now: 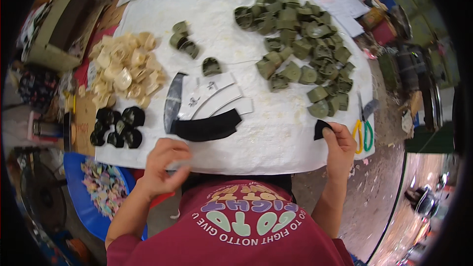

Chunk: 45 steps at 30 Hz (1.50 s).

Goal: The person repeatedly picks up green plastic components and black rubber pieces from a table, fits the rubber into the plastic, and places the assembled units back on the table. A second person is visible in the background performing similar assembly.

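So the biggest thing was the tabletop [276, 150], covered in white sheeting, probably to protect whatever was under it. On its right side sat a big olive heap [315, 49] of small molded cups. A blue basin [79, 207] full of pastel scraps was below the tabletop's left edge, likely so offcuts could be dropped straight in. The cream heap [123, 69] was on the left, well apart from the olive one, I'd guess so the kinds didn't mix.

White curved sheets [221, 91] fanned out mid-tabletop, with a black strip [207, 127] along their lower edge, handy for either hand. The black cups [132, 117] were bunched below the cream heap, their own little group.

The left hand [165, 165] was just below the strip, its grip spread, thumb well off the fingers, nothing in it that I could see. The right hand [340, 145] had its grip pinching a small black piece between thumb and fingers, probably by one edge to leave the rest exposed. Scissors [367, 135] lay just beside that hand, easy to grab. Smallest was that black piece [320, 129], near the tabletop's right front.
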Motion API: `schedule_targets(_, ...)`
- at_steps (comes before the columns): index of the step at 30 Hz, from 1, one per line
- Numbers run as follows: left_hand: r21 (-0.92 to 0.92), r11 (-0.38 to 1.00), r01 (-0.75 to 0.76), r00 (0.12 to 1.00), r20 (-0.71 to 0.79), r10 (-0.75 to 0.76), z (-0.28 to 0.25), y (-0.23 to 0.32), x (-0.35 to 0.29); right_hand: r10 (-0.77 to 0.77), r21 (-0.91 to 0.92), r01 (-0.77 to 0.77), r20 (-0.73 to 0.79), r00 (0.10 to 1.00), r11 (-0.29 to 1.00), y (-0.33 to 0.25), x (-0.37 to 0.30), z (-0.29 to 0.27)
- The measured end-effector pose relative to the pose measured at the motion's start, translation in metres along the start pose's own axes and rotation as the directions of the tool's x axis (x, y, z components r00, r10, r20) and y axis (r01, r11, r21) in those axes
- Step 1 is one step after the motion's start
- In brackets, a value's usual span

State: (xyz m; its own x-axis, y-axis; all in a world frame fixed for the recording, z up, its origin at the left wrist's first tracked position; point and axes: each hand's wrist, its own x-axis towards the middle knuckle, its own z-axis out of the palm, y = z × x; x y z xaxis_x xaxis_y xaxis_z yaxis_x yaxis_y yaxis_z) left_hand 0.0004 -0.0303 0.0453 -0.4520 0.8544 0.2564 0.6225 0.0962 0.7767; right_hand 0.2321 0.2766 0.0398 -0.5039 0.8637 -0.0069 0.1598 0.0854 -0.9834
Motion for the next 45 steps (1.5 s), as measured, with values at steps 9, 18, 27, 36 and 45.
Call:
schedule_targets(9,-0.654,0.615,0.44,0.444,-0.437,-0.782,0.046,-0.047,-0.127,-0.003,0.007,0.003,0.091,0.996,1.0,0.001,0.001,0.008)
schedule_targets(18,-0.915,0.073,0.397,0.285,0.048,-0.957,0.067,-0.077,-0.161,-0.033,-0.049,0.041,0.164,0.986,0.998,-0.004,0.004,0.018)
schedule_targets(27,-0.944,0.249,0.216,0.247,-0.194,-0.949,0.003,-0.084,-0.187,-0.016,-0.041,0.026,0.241,0.97,0.999,-0.008,0.002,0.027)
schedule_targets(36,-0.645,0.751,0.143,0.855,-0.302,-0.422,-0.031,-0.019,-0.023,-0.001,-0.006,0.002,0.18,0.984,1.0,-0.008,-0.006,0.024)
schedule_targets(45,0.089,0.993,0.078,0.995,-0.077,-0.071,0.07,0.004,0.185,0.027,-0.021,-0.026,0.035,0.999,0.999,0.001,-0.014,-0.004)
